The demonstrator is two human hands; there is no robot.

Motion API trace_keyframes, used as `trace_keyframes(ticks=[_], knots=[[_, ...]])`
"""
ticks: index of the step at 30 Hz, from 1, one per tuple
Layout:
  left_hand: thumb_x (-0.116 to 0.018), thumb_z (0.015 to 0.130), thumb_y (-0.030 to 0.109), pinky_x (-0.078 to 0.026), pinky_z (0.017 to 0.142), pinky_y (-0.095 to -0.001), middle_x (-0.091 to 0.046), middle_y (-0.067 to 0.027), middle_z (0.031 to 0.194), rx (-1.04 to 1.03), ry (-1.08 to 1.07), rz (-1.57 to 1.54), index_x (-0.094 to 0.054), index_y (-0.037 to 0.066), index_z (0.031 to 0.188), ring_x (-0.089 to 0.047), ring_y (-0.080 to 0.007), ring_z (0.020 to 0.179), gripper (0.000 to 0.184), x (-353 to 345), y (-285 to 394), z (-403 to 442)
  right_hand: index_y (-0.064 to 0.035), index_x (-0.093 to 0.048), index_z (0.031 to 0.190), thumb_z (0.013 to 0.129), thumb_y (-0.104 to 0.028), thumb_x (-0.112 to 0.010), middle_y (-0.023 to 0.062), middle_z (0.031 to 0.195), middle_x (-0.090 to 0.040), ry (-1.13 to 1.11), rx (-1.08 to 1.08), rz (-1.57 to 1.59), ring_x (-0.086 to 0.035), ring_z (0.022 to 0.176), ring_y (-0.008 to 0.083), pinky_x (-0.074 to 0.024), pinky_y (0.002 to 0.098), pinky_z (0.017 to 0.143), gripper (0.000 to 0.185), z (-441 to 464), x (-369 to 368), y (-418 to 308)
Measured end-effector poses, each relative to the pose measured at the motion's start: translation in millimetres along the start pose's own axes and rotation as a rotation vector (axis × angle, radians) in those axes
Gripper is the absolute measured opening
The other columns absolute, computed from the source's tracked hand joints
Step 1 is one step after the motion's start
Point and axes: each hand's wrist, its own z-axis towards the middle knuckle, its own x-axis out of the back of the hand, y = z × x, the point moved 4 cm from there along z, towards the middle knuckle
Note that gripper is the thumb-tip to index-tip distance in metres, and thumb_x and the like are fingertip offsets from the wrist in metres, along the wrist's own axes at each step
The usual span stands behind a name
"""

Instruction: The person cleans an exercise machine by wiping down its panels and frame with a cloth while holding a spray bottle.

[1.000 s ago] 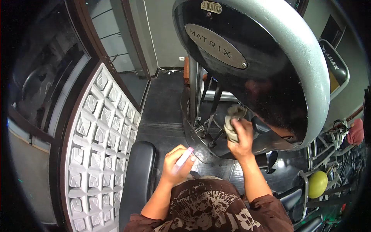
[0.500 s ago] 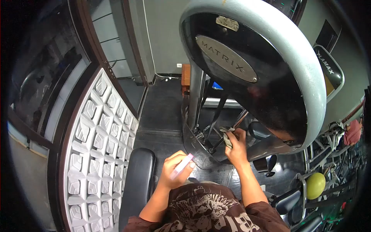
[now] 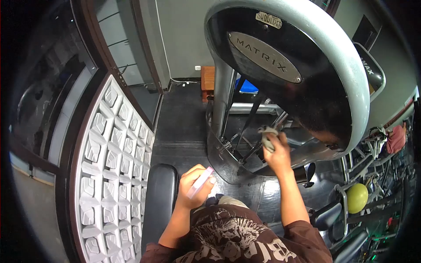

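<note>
My left hand (image 3: 193,187) is closed around a small, slim, clear bottle with a pink top (image 3: 200,182), held tilted in front of my shirt. In my right hand (image 3: 279,154) is a bunched greyish cloth (image 3: 269,139), pinched between thumb and fingers. That hand is reached forward, below the large black shroud of the shoulder machine (image 3: 315,105), close to its lower frame. An oval MATRIX plate (image 3: 265,57) and a small SHOULDER label (image 3: 268,20) are fixed to the shroud. Whether the cloth touches the frame I cannot tell.
A black padded seat (image 3: 160,210) stands at my left, beside a white patterned panel (image 3: 109,175). Ahead are a wooden box (image 3: 208,81) and a glass door (image 3: 118,44). To the right are a yellow-green ball (image 3: 357,198), black pads (image 3: 326,215) and a person in a pink top (image 3: 396,139).
My right hand has moved forward and slightly right with the cloth. My left hand has shifted a little left and up with the bottle. The view has tilted slightly.
</note>
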Motion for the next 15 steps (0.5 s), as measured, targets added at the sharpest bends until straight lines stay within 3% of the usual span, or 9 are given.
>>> trace_keyframes(ticks=[3, 6, 8, 12, 15], knots=[[-0.065, 0.086, 0.002, -0.045, 0.053, -0.0299, -0.06, -0.0078, 0.069, -0.027, -0.009, 0.007, -0.062, -0.003, 0.076, -0.056, -0.0152, 0.056, 0.011, 2.5, 2.2, -1.1, -0.0157, -0.069, 0.114, 0.081, -0.009, -0.067, 0.0172, 0.098, -0.061, -0.192, -0.095, -0.109, -0.065, 0.089, 0.0414, -0.0552, 0.0461, 0.076, 0.034, -26.0, -27.6, 17.0], [-0.065, 0.086, 0.003, -0.044, 0.053, -0.0297, -0.059, -0.0081, 0.07, 0.026, -0.034, -0.019, -0.063, -0.004, 0.078, -0.057, -0.0147, 0.057, 0.011, 4.6, 6.3, -4.2, -0.018, -0.067, 0.12, 0.078, -0.005, -0.067, 0.0171, 0.101, -0.062, -0.191, -0.029, -0.081, -0.065, 0.09, 0.0411, -0.0551, 0.0456, 0.077, 0.045, -15.9, -10.0, 1.6], [-0.065, 0.086, 0.003, -0.044, 0.052, -0.0294, -0.059, -0.0083, 0.07, 0.038, -0.034, -0.039, -0.063, -0.004, 0.078, -0.057, -0.0144, 0.056, 0.01, 5.3, 4.0, -5.2, -0.0197, -0.065, 0.127, 0.072, 0.002, -0.068, 0.0179, 0.103, -0.062, -0.087, 0.047, -0.051, -0.065, 0.092, 0.0402, -0.0552, 0.0432, 0.079, 0.06, 8.7, 16.3, -25.1], [-0.071, 0.085, 0.004, -0.046, 0.057, -0.0301, -0.062, -0.0112, 0.076, 0.002, -0.058, -0.037, -0.065, -0.005, 0.086, -0.06, -0.0194, 0.064, 0.011, 5.8, 1.6, -4.2, -0.0176, -0.062, 0.134, 0.074, -0.002, -0.073, 0.017, 0.1, -0.063, 0.149, 0.119, -0.103, -0.066, 0.09, 0.0388, -0.055, 0.0423, 0.081, 0.063, 43.8, 43.6, -43.8], [-0.064, 0.086, 0.002, -0.044, 0.05, -0.0279, -0.059, -0.0084, 0.07, -0.038, -0.045, -0.05, -0.064, -0.004, 0.08, -0.056, -0.0132, 0.052, 0.009, 2.9, 1.9, -5.8, -0.0237, -0.062, 0.134, 0.074, -0.008, -0.076, 0.0148, 0.097, -0.062, 0.061, 0.053, -0.168, -0.067, 0.087, 0.038, -0.056, 0.0438, 0.075, 0.064, 27.1, 30.1, -9.9]])
